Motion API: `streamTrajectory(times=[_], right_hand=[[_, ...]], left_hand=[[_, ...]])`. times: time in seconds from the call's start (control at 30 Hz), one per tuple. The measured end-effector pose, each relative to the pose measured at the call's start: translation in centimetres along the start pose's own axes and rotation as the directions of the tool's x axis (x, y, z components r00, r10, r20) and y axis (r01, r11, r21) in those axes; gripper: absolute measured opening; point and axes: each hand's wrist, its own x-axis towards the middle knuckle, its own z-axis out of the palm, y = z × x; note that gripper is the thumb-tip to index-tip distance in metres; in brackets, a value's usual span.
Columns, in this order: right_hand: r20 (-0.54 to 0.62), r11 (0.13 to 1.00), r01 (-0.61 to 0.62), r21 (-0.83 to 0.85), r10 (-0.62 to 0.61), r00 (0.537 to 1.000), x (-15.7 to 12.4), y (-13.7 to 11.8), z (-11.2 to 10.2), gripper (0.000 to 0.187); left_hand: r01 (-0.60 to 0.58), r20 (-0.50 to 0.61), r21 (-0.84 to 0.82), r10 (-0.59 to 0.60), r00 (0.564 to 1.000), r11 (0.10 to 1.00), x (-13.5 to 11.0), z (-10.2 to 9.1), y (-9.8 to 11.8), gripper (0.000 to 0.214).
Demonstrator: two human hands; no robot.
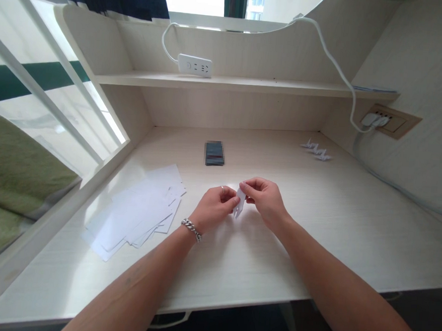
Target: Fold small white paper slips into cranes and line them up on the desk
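Both of my hands meet over the middle of the pale wooden desk, pinching a small folded white paper piece. My left hand, with a chain bracelet on the wrist and a ring on one finger, grips the piece's left side. From the right, my right hand pinches its top edge with fingers pressed together. The paper stands narrow and upright, its lower tips just above the desk.
A spread pile of white paper sheets lies left of my hands. A dark small box sits farther back. Folded paper figures rest at the back right. A power strip lies on the shelf; its cable runs to the wall socket.
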Motion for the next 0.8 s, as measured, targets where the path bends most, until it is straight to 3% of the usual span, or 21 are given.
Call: streamTrajectory(times=[0.13, 0.23, 0.3, 0.63, 0.8], right_hand=[[0.07, 0.998, -0.059, 0.029, 0.056, 0.996, -0.2, -0.2, 0.1, 0.037], [0.188, 0.994, -0.105, 0.023, 0.099, 0.977, -0.4, -0.3, 0.2, 0.039], [0.209, 0.994, -0.109, 0.032, 0.1, 0.973, -0.4, -0.4, 0.2, 0.036], [0.139, 1.0, -0.02, 0.004, 0.019, 0.99, -0.3, 0.3, 0.2, 0.033], [0.053, 0.997, 0.041, 0.066, -0.045, 0.998, -0.1, 0.6, 0.4, 0.032]], left_hand=[[0.054, -0.075, -0.2, -0.07, 0.995, 0.978, 0.1, -0.1, 0.0, 0.024], [0.061, -0.157, -0.284, -0.109, 0.982, 0.957, 0.1, -0.3, 0.1, 0.029], [0.059, -0.18, -0.318, -0.122, 0.976, 0.946, 0.1, -0.4, 0.1, 0.029], [0.059, -0.139, -0.391, -0.122, 0.983, 0.918, 0.0, -0.5, 0.6, 0.035], [-0.013, -0.235, -0.436, -0.099, 0.967, 0.9, 0.0, -0.4, 0.5, 0.037]])
